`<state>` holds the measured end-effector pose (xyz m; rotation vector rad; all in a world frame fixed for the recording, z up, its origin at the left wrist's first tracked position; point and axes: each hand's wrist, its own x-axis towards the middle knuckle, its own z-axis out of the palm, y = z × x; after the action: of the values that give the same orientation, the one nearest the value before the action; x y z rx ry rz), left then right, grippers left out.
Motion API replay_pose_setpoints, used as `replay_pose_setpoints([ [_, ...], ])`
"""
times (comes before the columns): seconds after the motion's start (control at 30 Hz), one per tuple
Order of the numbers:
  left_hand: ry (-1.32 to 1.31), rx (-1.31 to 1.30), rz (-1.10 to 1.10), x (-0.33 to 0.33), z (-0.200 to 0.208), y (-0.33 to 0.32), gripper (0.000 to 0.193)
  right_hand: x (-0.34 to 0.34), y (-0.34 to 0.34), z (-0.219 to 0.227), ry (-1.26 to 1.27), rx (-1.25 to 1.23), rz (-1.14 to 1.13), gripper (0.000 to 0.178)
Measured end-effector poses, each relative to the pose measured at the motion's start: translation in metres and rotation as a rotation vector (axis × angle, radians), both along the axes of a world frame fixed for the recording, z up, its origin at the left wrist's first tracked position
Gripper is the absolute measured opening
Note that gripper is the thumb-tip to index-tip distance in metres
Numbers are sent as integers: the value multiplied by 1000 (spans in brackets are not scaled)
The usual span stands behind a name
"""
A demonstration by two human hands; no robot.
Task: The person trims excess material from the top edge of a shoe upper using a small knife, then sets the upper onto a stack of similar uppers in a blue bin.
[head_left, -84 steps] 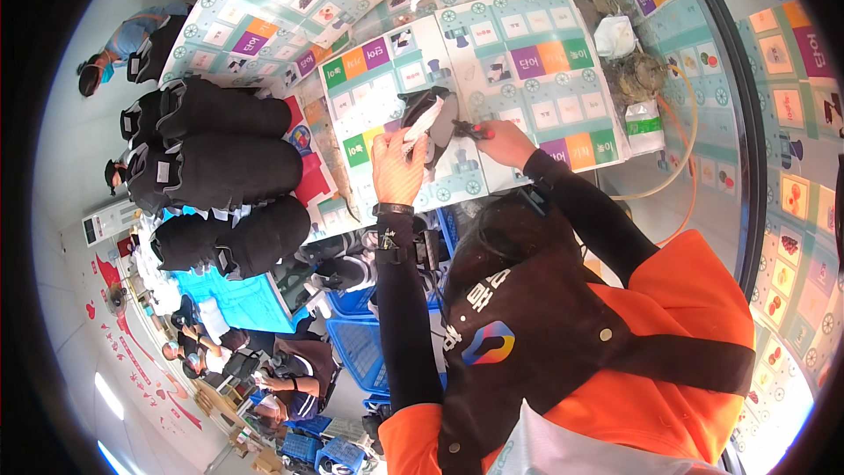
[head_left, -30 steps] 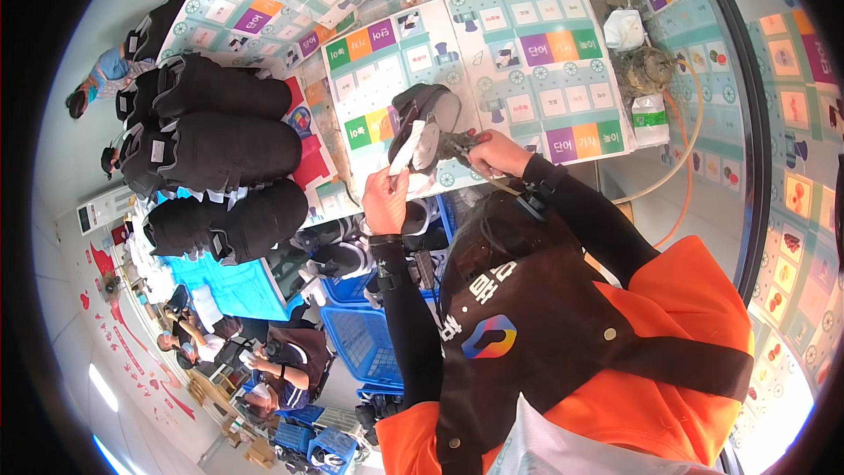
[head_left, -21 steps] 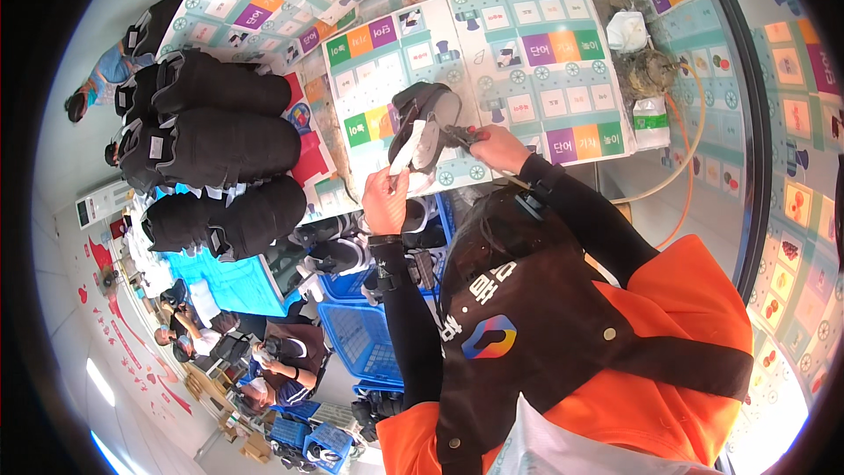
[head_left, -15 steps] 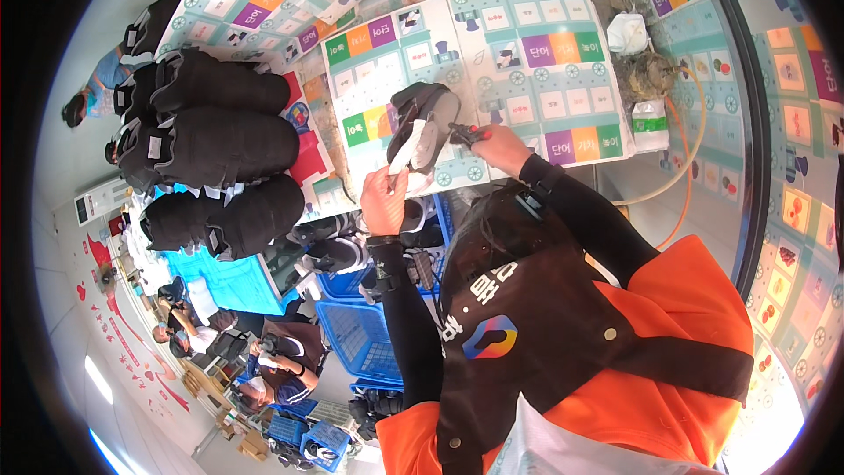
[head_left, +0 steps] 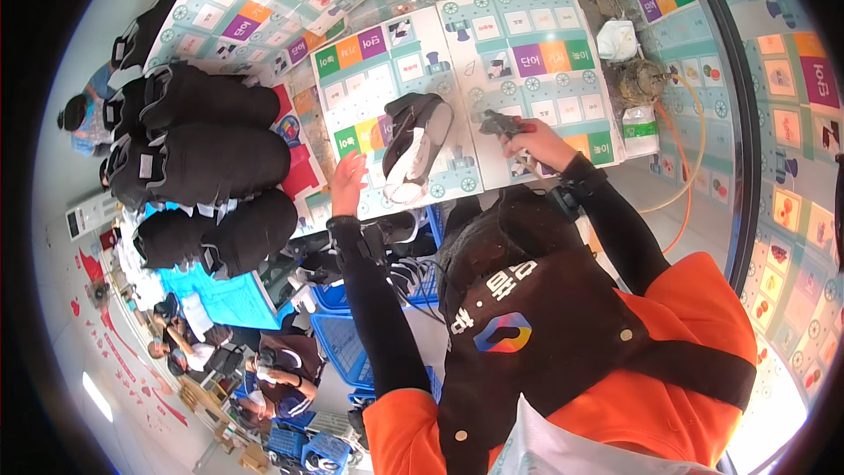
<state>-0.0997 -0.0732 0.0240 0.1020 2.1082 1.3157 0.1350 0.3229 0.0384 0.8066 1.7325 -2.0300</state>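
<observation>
A black and grey shoe (head_left: 438, 130) with a white strip along it lies tilted on the patterned table cover (head_left: 479, 53). To the left of the shoe, my left hand (head_left: 348, 178) is raised with its fingers apart and holds nothing. My right hand (head_left: 543, 146), to the right of the shoe, is closed round a small dark hand tool (head_left: 501, 123). Motion blurs the tool, so its exact kind does not show. Neither hand touches the shoe.
Several black shoes (head_left: 224, 163) are piled at the left. Blue crates (head_left: 343, 343) with shoes stand below the table edge. Hoses (head_left: 686, 158) hang at the right near a white and green packet (head_left: 640, 130). Other people (head_left: 286, 378) work at the lower left.
My left hand has let go of the white strip at the shoe and moved left, fingers spreading. My right hand has moved away to the right with the dark tool.
</observation>
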Motion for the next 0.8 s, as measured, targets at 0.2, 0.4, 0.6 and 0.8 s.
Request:
replay_pose_setpoints([
  [0.2,-352,160,-388,-64,-55,58,74,29,7,24,-43,12,-284,25],
  [0.4,-365,14,-598,-91,-61,116,45,58,5,35,-71,163,-395,27],
  [0.6,88,6,-828,-90,-60,106,58,56,4,43,-38,117,-426,29],
  [0.8,569,-174,-457,-30,71,96,45,39,11,68,-2,72,-489,27],
])
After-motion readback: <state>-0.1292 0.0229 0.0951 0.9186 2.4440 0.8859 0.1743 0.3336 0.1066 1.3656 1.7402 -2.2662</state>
